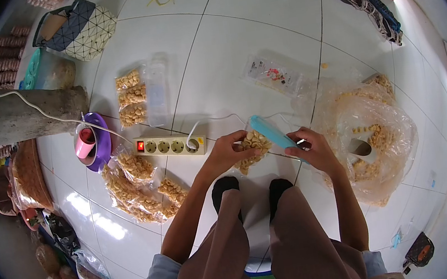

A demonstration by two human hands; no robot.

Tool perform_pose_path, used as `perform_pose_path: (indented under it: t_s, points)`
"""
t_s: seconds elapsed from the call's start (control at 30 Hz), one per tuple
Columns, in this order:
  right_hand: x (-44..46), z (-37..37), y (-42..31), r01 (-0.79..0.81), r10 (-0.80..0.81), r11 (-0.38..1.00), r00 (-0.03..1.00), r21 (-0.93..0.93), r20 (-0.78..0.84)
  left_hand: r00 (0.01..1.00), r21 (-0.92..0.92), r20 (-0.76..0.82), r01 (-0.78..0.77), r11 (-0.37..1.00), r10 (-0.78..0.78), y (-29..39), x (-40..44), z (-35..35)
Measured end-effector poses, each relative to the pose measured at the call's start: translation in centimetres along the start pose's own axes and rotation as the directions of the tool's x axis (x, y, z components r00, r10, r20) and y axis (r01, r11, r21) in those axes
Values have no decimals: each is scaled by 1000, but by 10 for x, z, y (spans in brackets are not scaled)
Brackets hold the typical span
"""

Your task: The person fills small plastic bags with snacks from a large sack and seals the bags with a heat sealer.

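Note:
My left hand (229, 153) pinches the upper left side of a small clear bag of yellowish snack pieces (252, 150), just above the floor before my feet. In my right hand (312, 148) is a light-blue handheld bag sealer (271, 132), its long body slanting up and left so the far end lies over the bag's top. A thin cord seems to run from near the sealer toward a plug in the power strip (171, 146), whose red switch shows. Whether the sealer's jaws are closed on the plastic is hidden.
Filled snack bags (132, 98) lie in a row at the upper left; more bags (135, 189) are heaped left of my legs. A large open plastic bag of snacks (381, 148) with a cup (362, 149) sits right. A purple basin (100, 140) stands beside a pillar (25, 116).

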State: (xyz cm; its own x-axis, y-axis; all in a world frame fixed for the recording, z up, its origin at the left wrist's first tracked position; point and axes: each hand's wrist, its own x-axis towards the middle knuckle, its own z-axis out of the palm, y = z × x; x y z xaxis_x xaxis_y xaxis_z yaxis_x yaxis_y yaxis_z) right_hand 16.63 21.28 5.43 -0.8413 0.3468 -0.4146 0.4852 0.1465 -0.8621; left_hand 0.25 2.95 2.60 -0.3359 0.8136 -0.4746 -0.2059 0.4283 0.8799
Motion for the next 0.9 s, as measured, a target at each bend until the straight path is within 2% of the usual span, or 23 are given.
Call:
perform_pose_path:
  t_s: [0.6,0.83,0.9]
  points:
    - [0,12,4,4,-4,1000,990,-7,-138,998,18,-10,57,998,-57,-9,3,0]
    - [1,13,2,-5,-1,999,990,-41,-141,999,-6,-38,23,1000,-23,-11,4,1]
    - [1,12,3,-3,-6,997,993,-77,-118,998,15,-5,57,998,-57,-9,4,-1]
